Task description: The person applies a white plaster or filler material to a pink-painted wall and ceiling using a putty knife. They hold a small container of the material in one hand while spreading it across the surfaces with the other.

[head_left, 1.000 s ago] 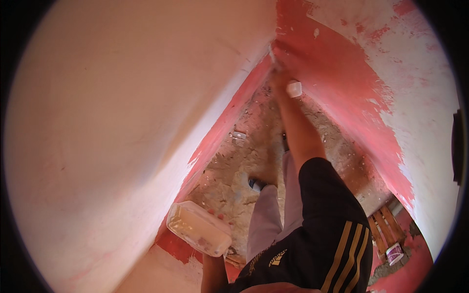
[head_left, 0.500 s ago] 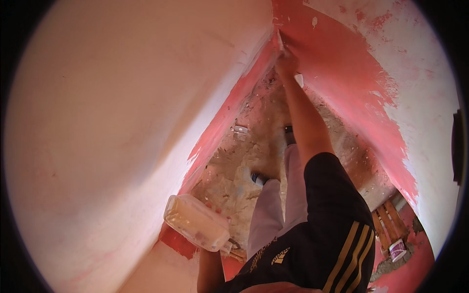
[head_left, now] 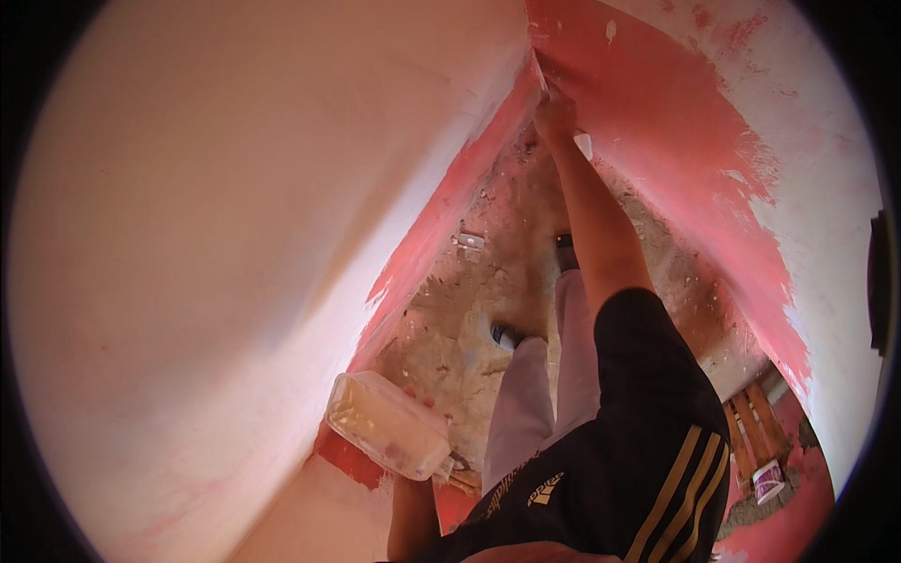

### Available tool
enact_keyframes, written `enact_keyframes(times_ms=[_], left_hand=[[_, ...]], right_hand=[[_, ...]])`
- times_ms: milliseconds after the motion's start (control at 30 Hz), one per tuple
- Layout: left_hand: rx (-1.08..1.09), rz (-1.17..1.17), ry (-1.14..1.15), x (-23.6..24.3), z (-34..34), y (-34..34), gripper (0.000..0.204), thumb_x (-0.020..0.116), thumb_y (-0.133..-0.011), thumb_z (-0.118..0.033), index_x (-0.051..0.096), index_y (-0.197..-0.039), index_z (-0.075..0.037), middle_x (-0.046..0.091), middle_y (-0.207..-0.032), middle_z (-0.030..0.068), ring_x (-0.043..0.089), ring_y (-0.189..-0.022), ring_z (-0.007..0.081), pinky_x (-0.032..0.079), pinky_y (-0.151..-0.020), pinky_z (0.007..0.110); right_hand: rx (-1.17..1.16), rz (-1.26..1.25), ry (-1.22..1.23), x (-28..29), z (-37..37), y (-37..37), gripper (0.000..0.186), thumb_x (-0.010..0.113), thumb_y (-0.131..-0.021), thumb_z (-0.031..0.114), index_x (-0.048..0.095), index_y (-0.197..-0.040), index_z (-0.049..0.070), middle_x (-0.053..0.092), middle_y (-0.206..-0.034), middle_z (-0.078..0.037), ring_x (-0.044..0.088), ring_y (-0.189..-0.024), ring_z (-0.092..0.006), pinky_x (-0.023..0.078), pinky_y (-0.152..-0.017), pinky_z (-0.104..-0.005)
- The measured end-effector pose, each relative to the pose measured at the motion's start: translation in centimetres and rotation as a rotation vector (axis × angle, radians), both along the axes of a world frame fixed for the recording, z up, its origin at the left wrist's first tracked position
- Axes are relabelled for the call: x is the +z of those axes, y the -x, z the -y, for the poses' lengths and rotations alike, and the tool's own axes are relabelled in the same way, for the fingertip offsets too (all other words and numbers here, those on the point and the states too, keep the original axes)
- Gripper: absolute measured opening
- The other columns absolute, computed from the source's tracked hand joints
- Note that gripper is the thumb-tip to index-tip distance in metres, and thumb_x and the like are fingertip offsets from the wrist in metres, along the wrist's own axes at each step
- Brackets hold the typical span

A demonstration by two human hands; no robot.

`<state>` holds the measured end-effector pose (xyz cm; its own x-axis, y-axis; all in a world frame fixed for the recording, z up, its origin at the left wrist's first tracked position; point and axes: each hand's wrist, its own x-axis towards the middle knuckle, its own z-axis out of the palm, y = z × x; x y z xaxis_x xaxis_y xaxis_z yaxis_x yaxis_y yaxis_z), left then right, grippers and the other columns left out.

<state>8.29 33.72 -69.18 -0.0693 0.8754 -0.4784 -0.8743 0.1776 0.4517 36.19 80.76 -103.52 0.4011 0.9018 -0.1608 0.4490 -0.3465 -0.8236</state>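
Note:
At the lower left my left hand grips a translucent plastic tub with pale contents, its fingers showing along the far side. At the top my right hand is closed on a thin pale tool against the inside corner where the two walls meet; its working end is too small to make out. A small white object shows just behind that hand. Around the corner the right wall is painted red, and the left wall is pale with a red strip along its bottom.
The rough, dirty floor lies below, with a small metal plate near the left wall. My feet stand on the floor. At lower right are a slatted wooden piece and a white-and-purple tub.
My right hand has moved up and a little to the right along the corner with the tool. The tub in my left hand has risen slightly.

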Motion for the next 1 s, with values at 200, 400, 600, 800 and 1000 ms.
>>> enact_keyframes(times_ms=[200, 400, 600, 800, 1000], left_hand=[[0.11, 0.059, 0.077, -1.3, 1.2, 0.4, 0.084, 0.07, -0.089, -0.04, 0.024, -0.157, -0.022, 0.029, -0.161, 0.0074, 0.038, -0.14, 0.0426, 0.034, -0.103, 0.073], [0.008, -0.14, 0.21, -2.0, 2.2, 1.0, 0.096, 0.078, -0.081, -0.043, 0.023, -0.157, -0.022, 0.03, -0.16, 0.0089, 0.038, -0.139, 0.0434, 0.041, -0.101, 0.071], [-0.006, -0.165, 0.14, -2.9, 2.4, 1.8, 0.098, 0.078, -0.08, -0.045, 0.022, -0.157, -0.023, 0.029, -0.16, 0.0081, 0.039, -0.139, 0.0426, 0.04, -0.101, 0.071], [0.089, -0.209, 0.437, -2.0, 0.4, 1.8, 0.094, 0.076, -0.083, -0.047, 0.023, -0.157, -0.025, 0.029, -0.16, 0.009, 0.04, -0.139, 0.0428, 0.04, -0.101, 0.072], [-0.128, -0.289, 0.148, -1.2, -0.2, 1.6, 0.081, 0.065, -0.089, -0.052, 0.026, -0.156, -0.025, 0.033, -0.158, 0.0093, 0.041, -0.136, 0.0446, 0.04, -0.1, 0.073]], right_hand=[[0.345, -0.087, 0.201, 6.5, 18.2, 15.0, 0.053, 0.053, -0.087, 0.004, 0.056, -0.14, 0.01, 0.069, -0.111, -0.019, 0.067, -0.098, -0.0362, 0.052, -0.088, -0.0466], [0.382, 0.404, -0.043, 2.5, 23.2, 9.9, 0.041, 0.052, -0.094, 0.018, 0.058, -0.133, 0.004, 0.062, -0.12, -0.03, 0.056, -0.115, -0.0479, 0.037, -0.107, -0.0505], [-0.082, -0.078, -0.133, -3.4, 2.8, 3.7, 0.03, 0.049, -0.098, 0.019, 0.062, -0.119, 0.001, 0.069, -0.105, -0.022, 0.068, -0.096, -0.0382, 0.053, -0.078, -0.0485], [0.505, -0.135, 0.17, 5.1, 22.5, 17.8, 0.057, 0.056, -0.088, 0.005, 0.052, -0.144, 0.017, 0.068, -0.106, -0.019, 0.065, -0.096, -0.0376, 0.052, -0.089, -0.0475], [0.236, 0.081, 0.12, 4.7, 17.2, 8.7, 0.041, 0.054, -0.09, 0.012, 0.06, -0.13, 0.012, 0.068, -0.102, -0.022, 0.066, -0.092, -0.0387, 0.053, -0.085, -0.0472]])
